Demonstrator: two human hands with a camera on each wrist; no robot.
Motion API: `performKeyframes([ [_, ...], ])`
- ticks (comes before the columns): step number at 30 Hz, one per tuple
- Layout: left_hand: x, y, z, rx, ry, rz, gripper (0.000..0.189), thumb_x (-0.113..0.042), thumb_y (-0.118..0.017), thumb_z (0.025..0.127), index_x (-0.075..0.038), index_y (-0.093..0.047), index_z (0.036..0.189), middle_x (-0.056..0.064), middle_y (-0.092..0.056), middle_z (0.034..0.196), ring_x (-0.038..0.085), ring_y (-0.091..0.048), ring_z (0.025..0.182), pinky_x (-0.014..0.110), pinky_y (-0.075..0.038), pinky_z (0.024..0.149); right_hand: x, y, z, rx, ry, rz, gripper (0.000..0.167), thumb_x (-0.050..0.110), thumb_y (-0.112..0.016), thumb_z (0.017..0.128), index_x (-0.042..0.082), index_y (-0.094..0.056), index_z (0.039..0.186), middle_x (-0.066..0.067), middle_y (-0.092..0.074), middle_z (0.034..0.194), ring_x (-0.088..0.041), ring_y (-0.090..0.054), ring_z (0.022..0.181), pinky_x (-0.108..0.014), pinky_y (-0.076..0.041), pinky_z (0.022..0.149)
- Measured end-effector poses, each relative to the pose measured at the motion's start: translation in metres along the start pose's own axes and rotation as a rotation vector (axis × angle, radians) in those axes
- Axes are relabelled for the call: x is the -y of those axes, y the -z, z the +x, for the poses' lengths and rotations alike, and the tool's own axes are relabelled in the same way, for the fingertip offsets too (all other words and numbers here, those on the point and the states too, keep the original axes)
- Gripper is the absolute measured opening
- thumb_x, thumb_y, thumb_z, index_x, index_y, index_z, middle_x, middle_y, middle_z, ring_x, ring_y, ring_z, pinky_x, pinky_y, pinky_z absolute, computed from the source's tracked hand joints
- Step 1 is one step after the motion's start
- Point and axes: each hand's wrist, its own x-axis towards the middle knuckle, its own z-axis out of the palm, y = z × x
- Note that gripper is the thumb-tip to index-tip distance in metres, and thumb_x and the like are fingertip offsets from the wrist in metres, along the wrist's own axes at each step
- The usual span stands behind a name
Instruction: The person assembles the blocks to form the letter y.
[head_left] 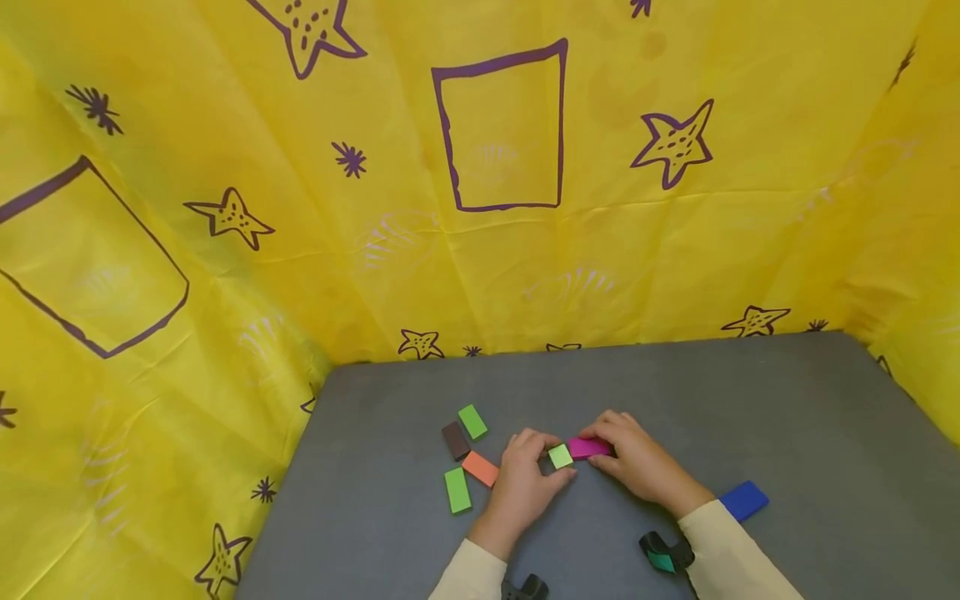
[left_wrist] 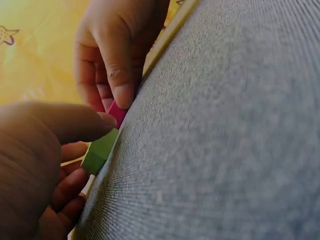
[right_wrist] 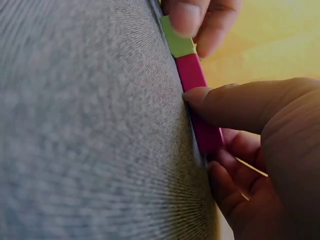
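My left hand [head_left: 521, 479] pinches a light green block [head_left: 560, 456] between thumb and fingers, low on the grey table. Beside it, my right hand [head_left: 637, 458] grips a magenta block [head_left: 588, 448], thumb on the near side and fingers on the far side. In the right wrist view the green block [right_wrist: 177, 40] and the magenta block [right_wrist: 199, 110] stand end to end in a line. From the left wrist view, the thumb of the left hand [left_wrist: 50, 135] lies over the green block [left_wrist: 101, 151], and only one end of the magenta block [left_wrist: 117, 113] shows.
Left of the hands lie a dark brown block [head_left: 454, 441], two green blocks [head_left: 472, 422] and an orange block [head_left: 480, 468]. A blue block [head_left: 744, 501] sits by the right forearm. Yellow printed cloth [head_left: 495, 275] rises behind the grey table [head_left: 360, 517].
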Motion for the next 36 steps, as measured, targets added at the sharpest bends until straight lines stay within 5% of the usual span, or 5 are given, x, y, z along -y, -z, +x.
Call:
performKeyframes([
  [3, 0.0, 0.002, -0.001, 0.022, -0.03, -0.012, 0.035, -0.011, -0.092, 0.086, -0.012, -0.077, 0.117, -0.005, -0.065, 0.109, 0.008, -0.054, 0.096, 0.032, -0.051, 0.085, -0.001, -0.003, -0.002, -0.023, 0.008, 0.012, 0.028, 0.001, -0.085, 0.094, 0.01, -0.08, 0.121, 0.006, -0.062, 0.113, -0.022, -0.054, 0.107, -0.045, -0.052, 0.09],
  [9, -0.001, 0.003, -0.002, 0.038, -0.021, 0.007, 0.032, -0.003, -0.086, 0.088, -0.011, -0.077, 0.117, -0.005, -0.063, 0.109, 0.009, -0.054, 0.099, 0.03, -0.052, 0.087, -0.005, -0.007, -0.008, -0.085, 0.049, 0.035, 0.034, -0.005, -0.082, 0.093, 0.012, -0.081, 0.122, 0.002, -0.062, 0.121, -0.026, -0.054, 0.111, -0.051, -0.051, 0.092],
  [21, 0.0, 0.001, -0.001, 0.047, 0.002, 0.001, 0.034, -0.018, -0.097, 0.085, -0.015, -0.078, 0.113, -0.009, -0.063, 0.103, 0.007, -0.053, 0.093, 0.028, -0.05, 0.081, -0.011, -0.011, -0.008, -0.156, 0.069, 0.099, 0.042, -0.013, -0.081, 0.091, 0.007, -0.077, 0.128, -0.003, -0.065, 0.129, -0.028, -0.062, 0.119, -0.051, -0.054, 0.098],
  [36, 0.002, 0.001, -0.002, 0.041, -0.011, -0.009, 0.034, -0.023, -0.099, 0.084, -0.017, -0.079, 0.111, -0.01, -0.063, 0.101, 0.005, -0.05, 0.09, 0.026, -0.048, 0.078, -0.011, -0.009, -0.009, -0.13, 0.001, 0.131, 0.042, -0.01, -0.079, 0.094, 0.009, -0.075, 0.131, -0.003, -0.065, 0.133, -0.028, -0.062, 0.123, -0.052, -0.052, 0.103],
])
